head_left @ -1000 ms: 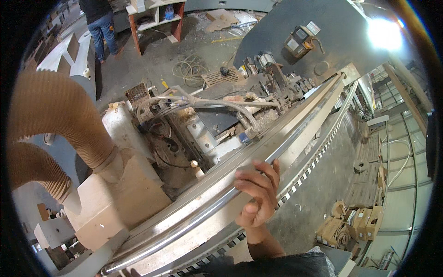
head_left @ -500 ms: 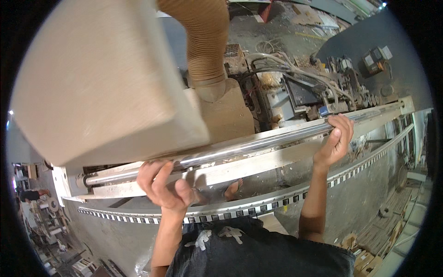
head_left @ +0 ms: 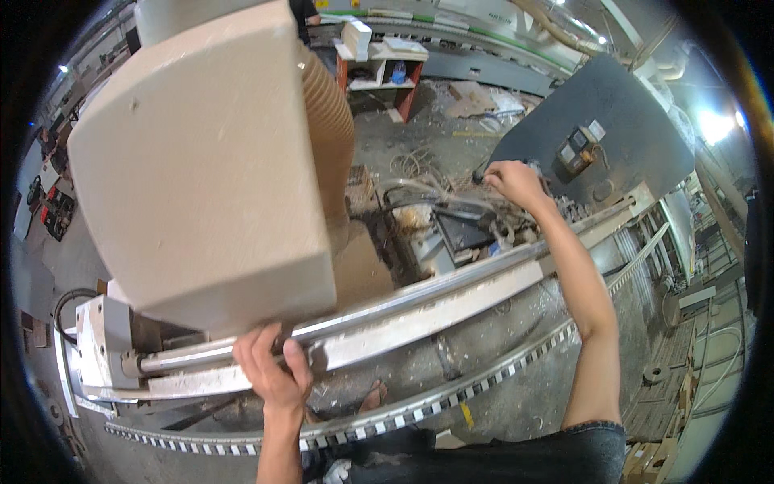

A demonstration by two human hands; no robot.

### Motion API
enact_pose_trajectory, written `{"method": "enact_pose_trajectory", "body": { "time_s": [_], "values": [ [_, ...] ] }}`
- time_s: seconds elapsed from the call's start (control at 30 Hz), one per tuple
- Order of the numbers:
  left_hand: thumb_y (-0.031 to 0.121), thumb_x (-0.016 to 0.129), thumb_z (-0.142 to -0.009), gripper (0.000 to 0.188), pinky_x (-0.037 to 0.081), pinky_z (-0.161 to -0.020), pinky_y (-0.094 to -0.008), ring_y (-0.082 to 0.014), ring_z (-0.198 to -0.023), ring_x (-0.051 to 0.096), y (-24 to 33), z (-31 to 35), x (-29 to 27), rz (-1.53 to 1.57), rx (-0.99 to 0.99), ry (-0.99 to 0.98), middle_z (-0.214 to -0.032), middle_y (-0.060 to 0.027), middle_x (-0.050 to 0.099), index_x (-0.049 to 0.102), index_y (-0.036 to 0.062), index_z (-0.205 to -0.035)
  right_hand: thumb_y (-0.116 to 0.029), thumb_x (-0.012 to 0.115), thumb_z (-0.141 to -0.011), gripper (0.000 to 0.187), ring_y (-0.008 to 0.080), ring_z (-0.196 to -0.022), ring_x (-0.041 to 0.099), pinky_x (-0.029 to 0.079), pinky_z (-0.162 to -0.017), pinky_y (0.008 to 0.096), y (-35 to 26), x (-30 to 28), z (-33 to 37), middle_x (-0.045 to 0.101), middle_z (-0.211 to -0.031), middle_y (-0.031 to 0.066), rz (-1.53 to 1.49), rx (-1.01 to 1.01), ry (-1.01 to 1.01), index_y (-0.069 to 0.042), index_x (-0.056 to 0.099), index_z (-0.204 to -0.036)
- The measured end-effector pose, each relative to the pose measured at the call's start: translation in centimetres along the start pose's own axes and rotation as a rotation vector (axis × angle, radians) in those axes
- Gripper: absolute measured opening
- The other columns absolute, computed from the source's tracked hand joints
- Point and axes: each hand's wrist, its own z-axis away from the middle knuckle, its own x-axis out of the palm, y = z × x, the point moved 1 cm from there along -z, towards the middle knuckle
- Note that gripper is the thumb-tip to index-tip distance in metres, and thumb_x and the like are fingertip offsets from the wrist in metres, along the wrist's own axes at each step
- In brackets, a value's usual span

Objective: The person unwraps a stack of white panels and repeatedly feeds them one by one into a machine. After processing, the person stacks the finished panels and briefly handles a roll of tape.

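Note:
My left hand [head_left: 278,375] lies over a long polished metal rod [head_left: 403,302], its fingers curled around it close to the edge of a large cream machine housing [head_left: 210,169]. The rod runs along a pale beam [head_left: 435,320] and enters a white end block [head_left: 105,347] on the left. My right arm stretches across the beam. Beyond the rod, my right hand [head_left: 516,184] is closed on a small black knob [head_left: 478,177], partly covered by the fingers, above hoses [head_left: 427,189] and dusty machine parts.
A toothed rail [head_left: 451,415] curves in front of my body. Behind the housing hangs a ribbed brown hose [head_left: 326,105]. A large grey panel [head_left: 621,121] stands at the far right. Farther back are a small shelf unit [head_left: 383,68] and a partly visible person [head_left: 305,16].
My right hand has left the rod and reached forward to the black knob. My left hand stays on the rod. The view has tilted up, showing more of the background.

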Motion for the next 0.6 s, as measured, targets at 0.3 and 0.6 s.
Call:
{"method": "enact_pose_trajectory", "body": {
  "time_s": [0.3, 0.6],
  "values": [
    [0.015, 0.053, -0.1, 0.024, 0.047, -0.093, -0.0495, -0.0364, -0.1, 0.057, 0.5, 1.2, -0.2, -0.174, -0.006, 0.023, -0.108, -0.0218, 0.06, 0.06, -0.005, -0.112, -0.035, 0.095, -0.067, 0.052, 0.0343, -0.112, 0.073, 0.058, -0.092, 0.045, 7.8, 18.6, -13.0, 0.077, -0.119, 0.0156, 0.267, 0.104, -0.933, -0.008, 0.081, -0.11],
    [0.018, 0.046, -0.105, 0.03, 0.047, -0.097, -0.0498, -0.0363, -0.109, 0.058, 1.1, 2.1, -0.2, -0.214, -0.153, -0.026, -0.118, -0.0221, 0.061, 0.059, -0.0048, -0.118, -0.036, 0.089, -0.072, 0.043, 0.0391, -0.103, 0.073, 0.058, -0.088, 0.0491, 5.7, 21.2, -12.0, 0.077, -0.108, 0.0196, 0.137, -0.275, -0.744, -0.012, 0.081, -0.108]
  ]
}}
